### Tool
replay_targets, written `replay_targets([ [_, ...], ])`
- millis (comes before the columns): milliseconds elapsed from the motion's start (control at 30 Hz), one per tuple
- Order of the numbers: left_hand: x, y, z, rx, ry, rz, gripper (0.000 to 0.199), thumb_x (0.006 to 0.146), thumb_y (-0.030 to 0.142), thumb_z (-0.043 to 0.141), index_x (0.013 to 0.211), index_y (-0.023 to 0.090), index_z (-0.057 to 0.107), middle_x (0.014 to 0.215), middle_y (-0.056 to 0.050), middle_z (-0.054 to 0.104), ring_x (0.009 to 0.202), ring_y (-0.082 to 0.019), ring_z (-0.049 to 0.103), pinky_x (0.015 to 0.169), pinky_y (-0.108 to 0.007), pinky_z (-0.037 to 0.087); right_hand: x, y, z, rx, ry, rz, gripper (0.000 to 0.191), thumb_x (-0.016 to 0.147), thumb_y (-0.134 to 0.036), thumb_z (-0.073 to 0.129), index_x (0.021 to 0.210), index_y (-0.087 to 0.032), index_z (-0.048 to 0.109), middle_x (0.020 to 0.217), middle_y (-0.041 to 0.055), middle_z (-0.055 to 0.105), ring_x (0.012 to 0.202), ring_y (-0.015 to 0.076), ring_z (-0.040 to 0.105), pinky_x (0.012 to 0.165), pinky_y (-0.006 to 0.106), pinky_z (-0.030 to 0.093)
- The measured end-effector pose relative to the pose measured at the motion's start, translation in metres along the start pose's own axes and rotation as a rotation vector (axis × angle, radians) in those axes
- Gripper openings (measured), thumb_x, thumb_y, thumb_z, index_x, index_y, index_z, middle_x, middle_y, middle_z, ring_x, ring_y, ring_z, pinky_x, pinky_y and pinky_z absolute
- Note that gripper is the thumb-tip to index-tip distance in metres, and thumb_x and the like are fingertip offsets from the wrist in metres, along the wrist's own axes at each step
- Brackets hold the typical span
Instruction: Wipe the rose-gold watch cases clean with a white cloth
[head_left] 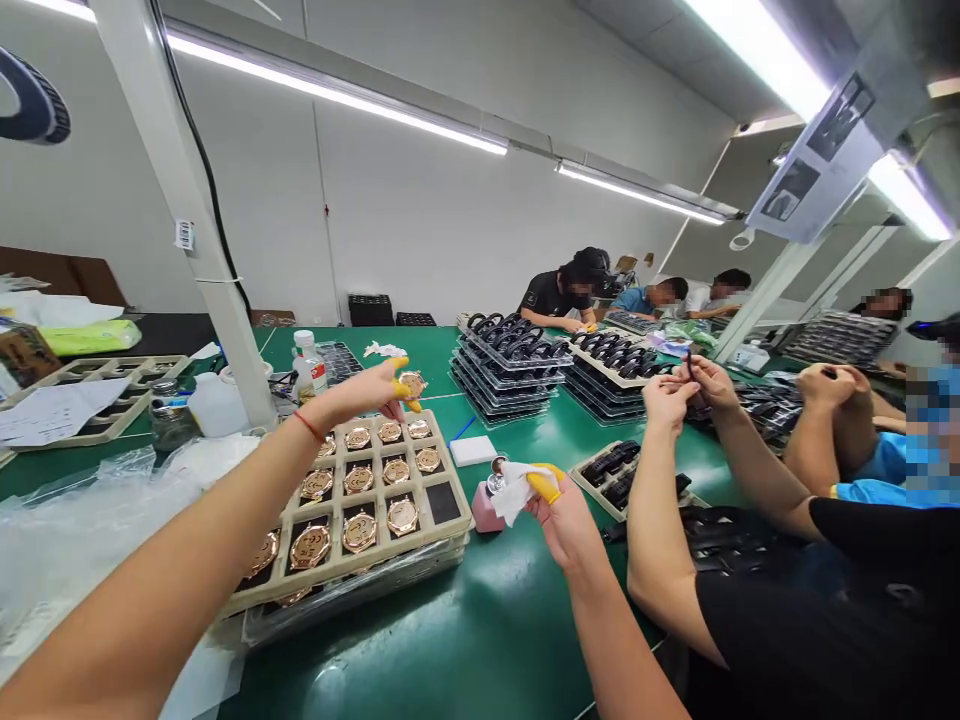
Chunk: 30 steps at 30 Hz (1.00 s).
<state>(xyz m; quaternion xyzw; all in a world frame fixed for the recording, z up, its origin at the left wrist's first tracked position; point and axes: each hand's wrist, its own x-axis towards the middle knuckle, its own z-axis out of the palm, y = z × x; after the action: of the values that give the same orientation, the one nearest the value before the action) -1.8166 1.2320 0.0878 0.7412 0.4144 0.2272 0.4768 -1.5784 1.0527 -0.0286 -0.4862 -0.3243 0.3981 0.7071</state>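
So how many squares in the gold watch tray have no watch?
1 that shows: the empty square in the near right corner of the tray. The left arm covers part, so more may be hidden.

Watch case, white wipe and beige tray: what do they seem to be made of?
The watch case in the left hand looks like shiny metal, given its rose-gold gleam; plating can't be told. The white wipe in the right hand could be thin cloth or tissue, being matte and softly creased. The beige tray is probably matte moulded plastic, given its even colour and regular compartments.
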Motion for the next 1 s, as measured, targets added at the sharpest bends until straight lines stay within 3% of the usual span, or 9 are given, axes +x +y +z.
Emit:
replay_targets([
  [133,-0.088,-0.013,0.040,-0.110,-0.106,0.090,0.040,0.081,0.027,0.056,0.121,0.021,0.055,0.077,-0.004,0.068,0.057,-0.017,0.063,0.054,-0.026,0.049,-0.005,-0.017,0.052,-0.003,-0.063,-0.141,0.026,0.068,-0.038,0.077,0.086,-0.020,0.069,0.082,0.0021,0.069,0.071,0.0153,0.061,0.067,0.028,0.050],
  [200,-0.120,-0.023,0.056,-0.217,-0.130,0.111,0.037,0.083,0.027,0.053,0.119,0.024,0.057,0.093,-0.006,0.067,0.069,-0.019,0.064,0.056,-0.027,0.052,-0.017,-0.019,0.078,-0.085,-0.158,-0.273,0.020,0.071,-0.034,0.075,0.087,-0.022,0.071,0.091,0.0037,0.071,0.081,0.0184,0.063,0.077,0.032,0.051],
  [300,-0.145,-0.039,0.070,-0.274,-0.088,0.159,0.037,0.084,0.024,0.054,0.121,0.026,0.057,0.100,-0.006,0.065,0.075,-0.019,0.062,0.058,-0.027,0.054,-0.036,-0.013,0.104,-0.235,-0.384,-0.503,0.014,0.077,-0.026,0.071,0.090,-0.028,0.071,0.103,0.0049,0.070,0.097,0.0229,0.062,0.089,0.040,0.049],
  [433,-0.151,-0.051,0.071,-0.171,-0.005,0.217,0.028,0.084,0.023,0.057,0.111,0.023,0.064,0.093,-0.004,0.068,0.074,-0.018,0.061,0.064,-0.026,0.050,-0.042,0.001,0.111,-0.422,-0.651,-0.730,0.030,0.079,-0.016,0.068,0.101,-0.038,0.069,0.110,0.0021,0.067,0.107,0.0229,0.057,0.093,0.043,0.047],
  [533,-0.154,-0.055,0.067,-0.165,0.048,0.183,0.023,0.086,0.025,0.057,0.107,0.023,0.066,0.097,-0.003,0.069,0.083,-0.020,0.062,0.072,-0.027,0.049,-0.040,0.005,0.109,-0.447,-0.722,-0.654,0.035,0.083,-0.015,0.063,0.109,-0.038,0.066,0.106,0.0014,0.066,0.099,0.0189,0.060,0.087,0.035,0.050],
  [633,-0.155,-0.060,0.065,-0.103,0.093,0.176,0.021,0.088,0.029,0.055,0.103,0.023,0.068,0.096,-0.003,0.070,0.085,-0.021,0.063,0.074,-0.029,0.048,-0.040,0.006,0.109,-0.471,-0.673,-0.468,0.035,0.081,-0.019,0.066,0.111,-0.035,0.064,0.103,0.0016,0.066,0.095,0.0186,0.060,0.084,0.032,0.050],
  [800,-0.154,-0.068,0.065,0.272,0.210,0.338,0.022,0.092,0.031,0.047,0.096,0.022,0.067,0.091,-0.007,0.069,0.081,-0.024,0.063,0.070,-0.032,0.046,-0.038,0.011,0.113,-0.379,-0.632,-0.210,0.013,0.074,-0.032,0.074,0.085,-0.027,0.072,0.081,0.0018,0.063,0.072,0.0165,0.056,0.067,0.029,0.048],
  [900,-0.154,-0.073,0.070,0.389,0.271,0.478,0.021,0.092,0.026,0.045,0.099,0.022,0.065,0.091,-0.007,0.071,0.079,-0.023,0.065,0.068,-0.031,0.046,-0.036,0.018,0.116,-0.243,-0.609,-0.212,0.020,0.070,-0.042,0.076,0.069,-0.023,0.069,0.071,0.0008,0.057,0.066,0.0156,0.054,0.062,0.028,0.047],
  [1000,-0.152,-0.075,0.076,0.514,0.430,0.619,0.019,0.092,0.023,0.046,0.101,0.019,0.063,0.087,-0.008,0.072,0.075,-0.022,0.067,0.066,-0.031,0.047,-0.039,0.028,0.120,-0.129,-0.554,-0.310,0.023,0.074,-0.047,0.072,0.072,-0.024,0.068,0.073,0.0015,0.058,0.068,0.0163,0.056,0.065,0.028,0.049],
])
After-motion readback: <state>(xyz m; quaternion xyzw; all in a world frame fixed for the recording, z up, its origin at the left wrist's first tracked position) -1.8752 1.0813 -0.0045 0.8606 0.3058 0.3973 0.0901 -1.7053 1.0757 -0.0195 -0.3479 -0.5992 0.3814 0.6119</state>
